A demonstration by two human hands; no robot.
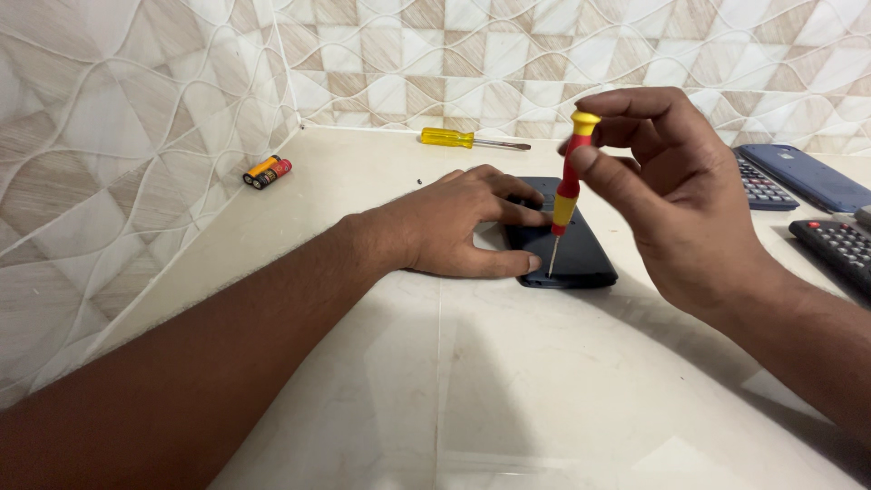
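Observation:
A dark flat device [581, 254] lies face down on the pale counter [508, 381]. My left hand [454, 227] rests on its left side, fingers spread over the back and thumb along its near edge, holding it in place. My right hand [680, 191] pinches a small red and yellow screwdriver [568, 186] upright by its shaft and cap. The metal tip points down at the device's back near my left thumb; I cannot tell whether it touches.
A yellow-handled screwdriver [463, 139] lies at the back by the tiled wall. Two batteries [267, 171] sit at the left near the corner. A blue calculator [789, 177] and a black remote [839, 247] lie at the right. A tiny dark speck [418, 181], perhaps a screw, lies behind my left hand.

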